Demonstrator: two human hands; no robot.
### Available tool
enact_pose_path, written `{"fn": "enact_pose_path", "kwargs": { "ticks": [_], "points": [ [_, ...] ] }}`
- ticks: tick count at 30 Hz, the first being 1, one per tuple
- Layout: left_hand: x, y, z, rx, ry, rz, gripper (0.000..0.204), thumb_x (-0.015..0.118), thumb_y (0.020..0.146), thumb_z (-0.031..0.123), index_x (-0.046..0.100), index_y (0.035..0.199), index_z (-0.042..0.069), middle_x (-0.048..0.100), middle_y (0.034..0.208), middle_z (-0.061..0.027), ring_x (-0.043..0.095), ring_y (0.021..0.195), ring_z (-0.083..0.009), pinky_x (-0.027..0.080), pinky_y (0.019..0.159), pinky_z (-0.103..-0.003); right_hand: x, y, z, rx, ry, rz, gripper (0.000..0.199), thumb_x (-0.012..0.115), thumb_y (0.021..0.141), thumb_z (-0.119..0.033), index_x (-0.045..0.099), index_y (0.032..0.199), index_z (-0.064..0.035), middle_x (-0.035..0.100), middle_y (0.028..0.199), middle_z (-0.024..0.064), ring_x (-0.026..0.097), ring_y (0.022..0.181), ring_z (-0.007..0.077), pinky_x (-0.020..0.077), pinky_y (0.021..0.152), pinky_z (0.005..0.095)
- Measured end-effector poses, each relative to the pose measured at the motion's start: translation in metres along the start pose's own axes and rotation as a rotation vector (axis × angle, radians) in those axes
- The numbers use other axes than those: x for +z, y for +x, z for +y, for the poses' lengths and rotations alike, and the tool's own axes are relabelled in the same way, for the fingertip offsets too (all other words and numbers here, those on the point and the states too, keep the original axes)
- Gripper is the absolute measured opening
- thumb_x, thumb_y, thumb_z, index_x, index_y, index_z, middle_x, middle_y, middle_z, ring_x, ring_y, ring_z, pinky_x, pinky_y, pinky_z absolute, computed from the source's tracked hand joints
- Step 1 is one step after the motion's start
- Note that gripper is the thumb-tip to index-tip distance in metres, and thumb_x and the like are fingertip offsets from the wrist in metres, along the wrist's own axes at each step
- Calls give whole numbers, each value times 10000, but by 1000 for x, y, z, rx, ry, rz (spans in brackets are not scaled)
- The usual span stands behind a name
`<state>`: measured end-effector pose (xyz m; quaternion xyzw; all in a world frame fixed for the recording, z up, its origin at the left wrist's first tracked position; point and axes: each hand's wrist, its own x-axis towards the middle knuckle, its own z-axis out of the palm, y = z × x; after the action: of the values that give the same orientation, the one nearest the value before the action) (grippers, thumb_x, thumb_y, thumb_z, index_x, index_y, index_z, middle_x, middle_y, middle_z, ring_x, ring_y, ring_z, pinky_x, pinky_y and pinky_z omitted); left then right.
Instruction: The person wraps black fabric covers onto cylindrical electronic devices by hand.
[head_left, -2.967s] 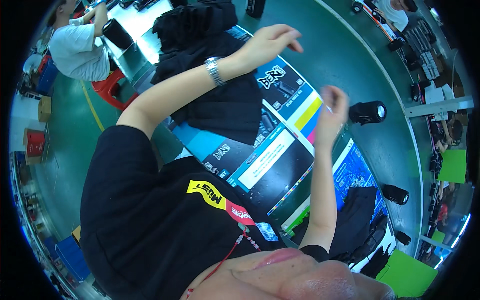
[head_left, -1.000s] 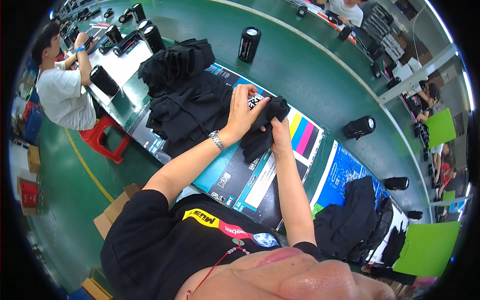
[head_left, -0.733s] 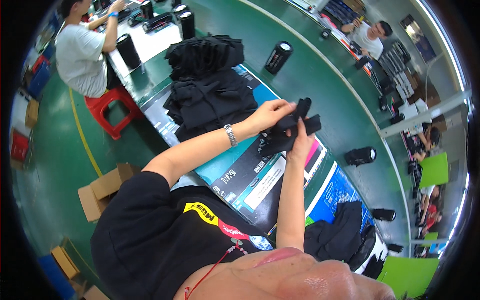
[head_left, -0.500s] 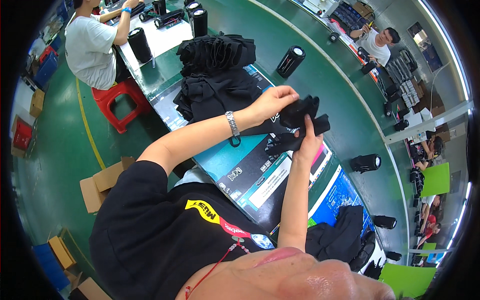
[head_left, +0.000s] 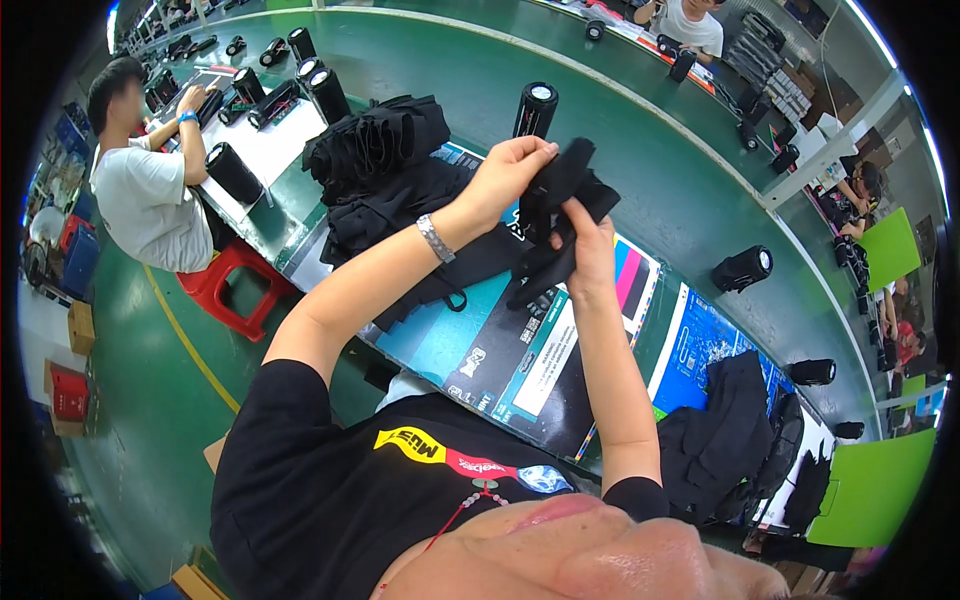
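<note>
A bunched black cloth piece [head_left: 563, 180] is held up between my two hands over the table. My left hand [head_left: 512, 172], with a metal watch band at its wrist, comes in from the left and pinches the cloth's upper left edge with closed fingertips. Below and to the right, my right hand [head_left: 590, 245] grips the cloth's folds, thumb and forefinger showing while the other fingers are partly hidden. Part of the cloth hangs below the hands. A stack of folded black cloth [head_left: 375, 140] lies left of my hands, above a looser heap of black cloth [head_left: 400, 215].
Printed sheets [head_left: 480, 350] cover the table. Black cylindrical speakers stand or lie beyond, one [head_left: 535, 110] behind my hands, another [head_left: 742, 268] at right. More black cloth [head_left: 715, 430] lies near right. A co-worker [head_left: 150, 190] sits at left on a red stool [head_left: 240, 290].
The view has shifted, so the table and co-workers sit differently. The cloth between my hands has changed shape, with a fold now standing up higher. Both hands keep their hold.
</note>
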<state>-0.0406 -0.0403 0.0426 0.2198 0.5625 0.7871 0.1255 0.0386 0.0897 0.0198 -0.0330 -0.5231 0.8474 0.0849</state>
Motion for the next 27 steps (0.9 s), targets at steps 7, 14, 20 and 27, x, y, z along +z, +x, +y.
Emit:
{"fn": "enact_pose_path", "kwargs": {
  "ticks": [7, 14, 20, 27],
  "points": [
    [-31, 18, 9, -233, -111, -96, 236, 522, 973, 215, 630, 1059, 24, 668, 950, -32, 632, 876, -98, 500, 806, -251, -2, 19, -16, -10, 152, 71, 165, 625, 900, -185, 608, 1003, -57, 610, 824, 12, 523, 584, 73, 376, 444, 208],
    [-33, 29, 1, -297, -420, -88, 287, 514, 975, 235, 619, 1090, -7, 671, 1007, -78, 645, 889, -128, 535, 820, -284, 11, 18, -8, 124, 107, -109, 205, 666, 872, -193, 569, 992, -59, 572, 810, 5, 480, 501, 71, 379, 412, 209],
    [-28, 24, 3, -407, -174, -194, 271, 546, 960, 269, 633, 1083, 44, 663, 982, -11, 619, 875, -97, 478, 803, -252, -14, 37, -25, -16, 206, -5, 163, 648, 881, -196, 583, 908, -48, 587, 723, 25, 474, 497, 88, 359, 438, 227],
    [-47, 76, -24, -182, -47, -102, 219, 614, 920, 241, 647, 1005, 41, 659, 907, -13, 593, 797, -85, 459, 740, -229, -35, 88, -10, -248, -515, 331, 230, 713, 807, -169, 675, 907, 34, 643, 754, 30, 577, 661, 134, 456, 614, 284]
  ]
}}
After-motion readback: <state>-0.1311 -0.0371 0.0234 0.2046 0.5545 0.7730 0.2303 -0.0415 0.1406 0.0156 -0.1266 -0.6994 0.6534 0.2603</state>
